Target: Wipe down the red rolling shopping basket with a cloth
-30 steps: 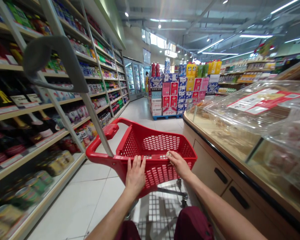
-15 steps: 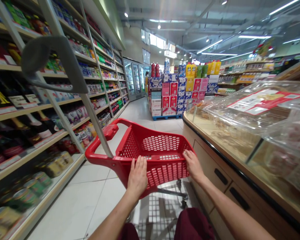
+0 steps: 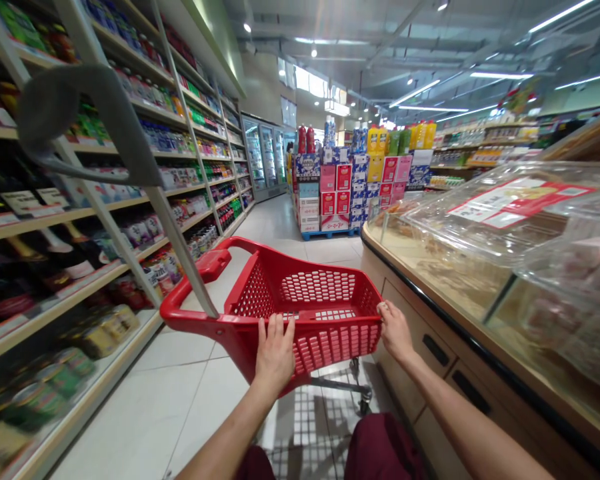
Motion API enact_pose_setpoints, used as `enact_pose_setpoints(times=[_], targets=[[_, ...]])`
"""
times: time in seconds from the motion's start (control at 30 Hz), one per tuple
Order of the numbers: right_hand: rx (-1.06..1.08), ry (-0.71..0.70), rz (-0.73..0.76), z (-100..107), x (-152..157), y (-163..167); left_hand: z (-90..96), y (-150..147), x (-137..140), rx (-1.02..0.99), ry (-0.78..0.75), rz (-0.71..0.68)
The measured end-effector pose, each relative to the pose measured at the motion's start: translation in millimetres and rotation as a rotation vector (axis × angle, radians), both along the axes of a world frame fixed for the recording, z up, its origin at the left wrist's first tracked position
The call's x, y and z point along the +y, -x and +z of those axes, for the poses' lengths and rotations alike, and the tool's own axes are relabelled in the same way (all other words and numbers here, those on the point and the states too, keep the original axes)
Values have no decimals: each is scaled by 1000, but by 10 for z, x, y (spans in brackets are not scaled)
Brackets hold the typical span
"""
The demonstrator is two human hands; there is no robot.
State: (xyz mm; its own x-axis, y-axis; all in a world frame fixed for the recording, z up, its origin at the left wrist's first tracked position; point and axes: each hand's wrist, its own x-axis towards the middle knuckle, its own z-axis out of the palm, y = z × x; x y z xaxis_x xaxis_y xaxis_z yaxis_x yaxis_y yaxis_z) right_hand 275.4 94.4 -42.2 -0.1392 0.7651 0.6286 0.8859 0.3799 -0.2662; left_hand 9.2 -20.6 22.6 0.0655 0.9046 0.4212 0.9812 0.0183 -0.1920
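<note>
Stocked shelves (image 3: 40,223) are lining the left side, bottles and cans filling their levels. In front of them, a grey loop handle (image 3: 125,127) (blurred at its near end) is topping a metal pole (image 3: 183,252) that is rising from the red cart (image 3: 320,325). The cart is standing on pale floor tiles before the wearer's knees. The left hand (image 3: 275,353) is lying over its near rim, fingers extended; whether it is gripping, I cannot tell. Beyond, stacked boxes (image 3: 336,193) are carrying bottles. The right hand (image 3: 395,330) is grasping the cart's right corner, beside a wooden cabinet (image 3: 410,320) bearing clear plastic containers (image 3: 523,200).
</note>
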Motion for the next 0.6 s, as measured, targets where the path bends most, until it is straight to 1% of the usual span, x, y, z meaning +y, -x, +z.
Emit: enact_pose_setpoints(times=[0.03,0.1,0.17,0.23,0.27,0.3,0.37,0.4,0.43,0.47,0.53,0.6], targets=[[-2,-1,2,-4,-13,18,-5,-7,4,-4,-3,7],[-25,-9,59,-8,-64,137,-11,-13,11,-9,-10,9],[-53,-25,169,-2,-111,252,-15,-5,11,-9,-13,-2],[-69,-34,263,8,-115,250,-25,7,5,-4,-12,-11],[-57,-35,261,10,-99,204,-33,10,2,0,-12,-14],[-32,-34,224,9,-76,146,-43,9,0,4,-10,-17],[31,-31,96,-4,-41,73,-64,-8,1,9,-1,-24],[54,-32,46,-13,-41,87,-72,-21,4,9,7,-26],[64,-34,28,-22,-56,142,-77,-35,7,9,15,-26],[58,-34,51,-27,-84,228,-80,-46,9,10,23,-24],[18,-25,167,-17,-150,424,-79,-54,10,16,34,-22],[-17,-10,265,21,-179,515,-78,-42,6,25,39,-29]])
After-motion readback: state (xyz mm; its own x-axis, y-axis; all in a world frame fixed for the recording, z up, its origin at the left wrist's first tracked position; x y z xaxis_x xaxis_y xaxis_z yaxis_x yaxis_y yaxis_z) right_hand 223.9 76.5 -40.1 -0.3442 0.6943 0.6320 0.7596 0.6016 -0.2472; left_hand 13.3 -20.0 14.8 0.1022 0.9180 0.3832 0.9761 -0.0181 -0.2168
